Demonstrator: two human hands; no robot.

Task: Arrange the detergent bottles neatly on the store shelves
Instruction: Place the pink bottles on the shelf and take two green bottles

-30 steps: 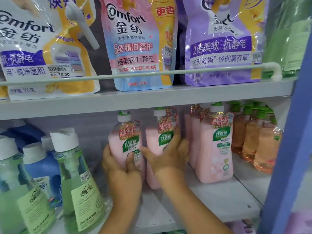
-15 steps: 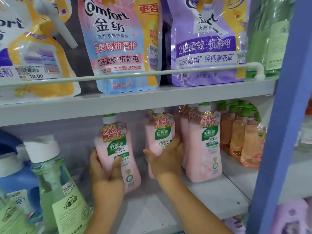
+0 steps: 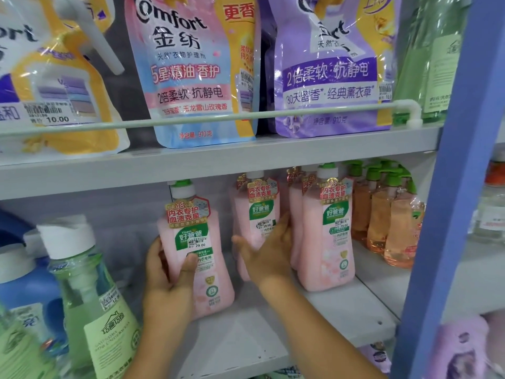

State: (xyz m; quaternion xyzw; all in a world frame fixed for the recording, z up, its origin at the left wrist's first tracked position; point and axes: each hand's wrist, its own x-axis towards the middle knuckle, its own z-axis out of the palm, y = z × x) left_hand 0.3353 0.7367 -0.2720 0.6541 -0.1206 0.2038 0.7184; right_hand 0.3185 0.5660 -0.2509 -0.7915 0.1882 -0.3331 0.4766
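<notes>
On the lower shelf [image 3: 347, 307] stand pink detergent bottles with green caps. My left hand [image 3: 169, 280] grips the leftmost pink bottle [image 3: 202, 269] from its left side, thumb across the label. My right hand [image 3: 266, 255] rests with fingers spread against the second pink bottle [image 3: 257, 214], which stands further back. A third pink bottle [image 3: 326, 236] stands upright to the right at the shelf front, with more pink ones behind it.
Orange pump bottles [image 3: 388, 220] fill the shelf's right end. Green bottles [image 3: 90, 305] and blue bottles [image 3: 24, 294] crowd the left. Softener pouches [image 3: 191, 69] stand on the upper shelf behind a white rail [image 3: 246, 116]. A blue upright post [image 3: 451, 214] bounds the right.
The pink bottle in my left hand has moved left and forward, away from the second one. My right hand has slid the second bottle toward the right group. The view has shifted right.
</notes>
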